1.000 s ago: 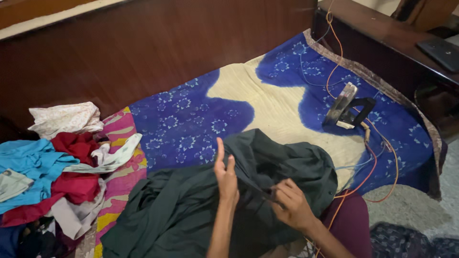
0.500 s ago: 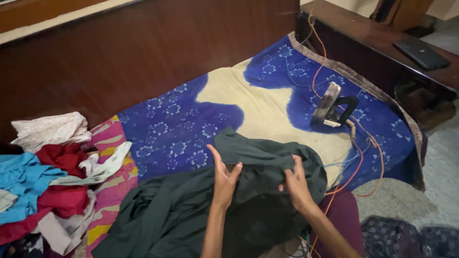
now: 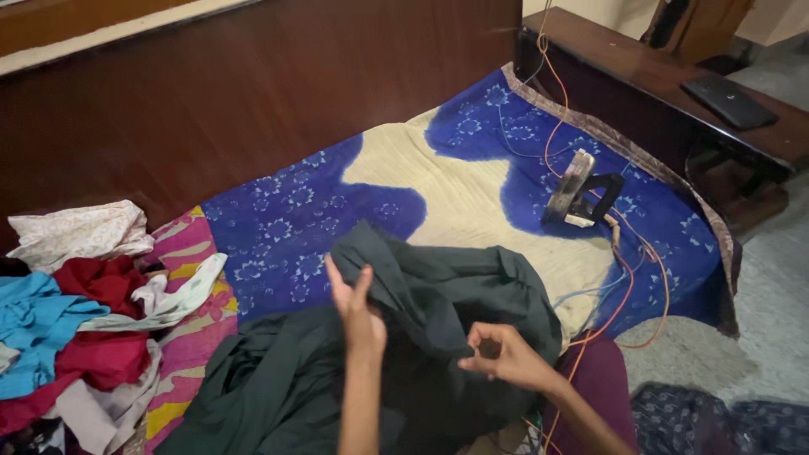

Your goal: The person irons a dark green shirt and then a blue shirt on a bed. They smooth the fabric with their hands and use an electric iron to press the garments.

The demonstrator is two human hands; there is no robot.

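Both hands, left open, right pinching, over dark green cloth.

Room: dark wooden wall panel behind; blue-and-cream floral bedsheet over the bed; dark wooden desk at right bore a black laptop; grey floor beside it. Light was dim and warm.

Bare forearms (no sleeves), maroon trousers
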